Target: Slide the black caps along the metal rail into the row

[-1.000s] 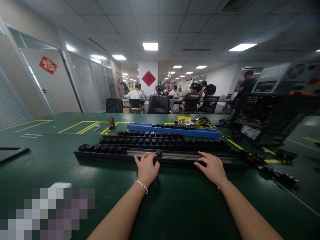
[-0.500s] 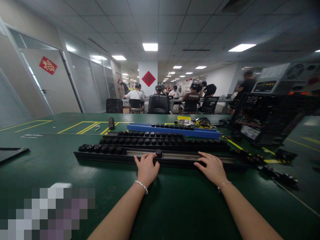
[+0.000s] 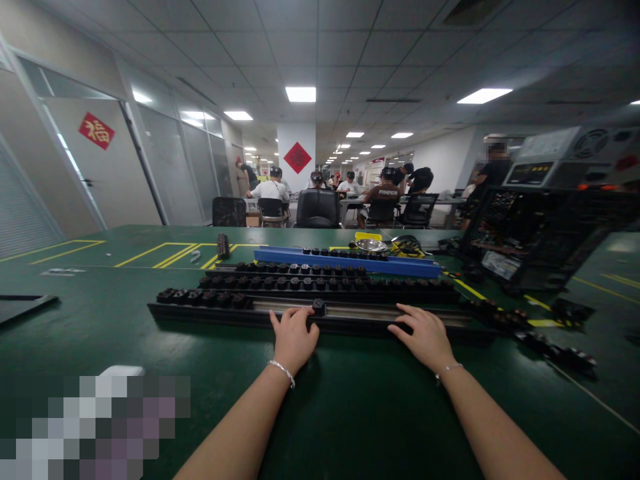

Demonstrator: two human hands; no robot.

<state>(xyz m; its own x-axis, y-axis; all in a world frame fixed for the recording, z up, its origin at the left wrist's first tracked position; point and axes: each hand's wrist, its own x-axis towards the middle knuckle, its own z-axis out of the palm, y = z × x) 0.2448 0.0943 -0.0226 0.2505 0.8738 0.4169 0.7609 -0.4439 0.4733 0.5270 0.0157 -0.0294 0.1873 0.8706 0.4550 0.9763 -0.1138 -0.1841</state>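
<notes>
A long black channel rail (image 3: 200, 316) lies across the table in front of me, with a bare metal strip (image 3: 357, 311) along its inside. Several black socket-like modules (image 3: 200, 297) sit together at its left end. One single black module (image 3: 319, 307) stands alone near the middle. My left hand (image 3: 295, 339) is at the rail with its fingers spread; the index fingertip meets the left side of this module, and the thumb is near the front wall. Farther right, my right hand (image 3: 425, 337) rests over the rail with fingers apart, no module between them.
Behind lie more black rails filled with modules (image 3: 320, 284) and a blue channel (image 3: 420, 268). Loose modules (image 3: 555, 350) lie at the right, near an open computer case (image 3: 535, 233). A metal bowl (image 3: 371, 246) stands at the back. A dark tray (image 3: 27, 307) is at left.
The single module and the fingers of my left hand have shifted very slightly to the right. My right hand stays in the same place.
</notes>
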